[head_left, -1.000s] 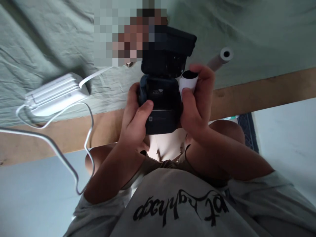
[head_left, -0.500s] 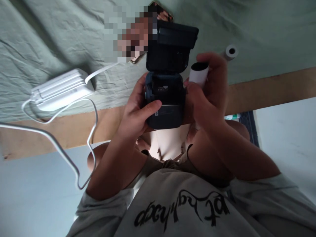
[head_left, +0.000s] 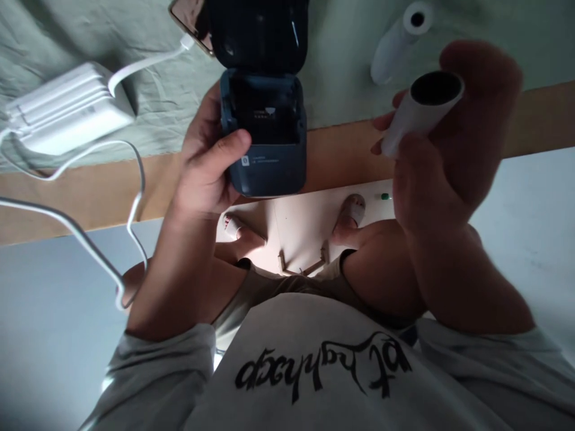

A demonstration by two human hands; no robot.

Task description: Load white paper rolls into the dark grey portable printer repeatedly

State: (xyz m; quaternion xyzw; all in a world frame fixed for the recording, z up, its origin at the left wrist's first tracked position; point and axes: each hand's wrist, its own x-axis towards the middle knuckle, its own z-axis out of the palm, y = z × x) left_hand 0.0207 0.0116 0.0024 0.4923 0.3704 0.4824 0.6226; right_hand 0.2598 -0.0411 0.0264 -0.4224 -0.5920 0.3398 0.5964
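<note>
My left hand (head_left: pixel 204 164) is wrapped around a dark blue label printer (head_left: pixel 274 173), thumb resting on its front edge beside the bay. The printer's black lid (head_left: pixel 260 36) stands raised, and its bay shows bare inside, with a small white mark on the far wall. Out to the right, my right hand (head_left: pixel 476 131) grips a white paper roll (head_left: pixel 408 120) between thumb and fingers. That roll is tilted, its dark round end toward me, apart from the printer. Behind it, a second white paper roll (head_left: pixel 390 54) with a small dark core lies on the green cloth.
A white power strip (head_left: pixel 72 108) with white cables (head_left: pixel 76 233) lies on the cloth at left. A phone (head_left: pixel 191 18) lies partly behind the lid. The wooden table edge (head_left: pixel 345 149) runs across in front of my legs. A green-capped item (head_left: pixel 385 196) is on the floor.
The right hand has moved right with the paper roll, away from the printer. The whole view has shifted closer, and the printer sits further left and higher in it.
</note>
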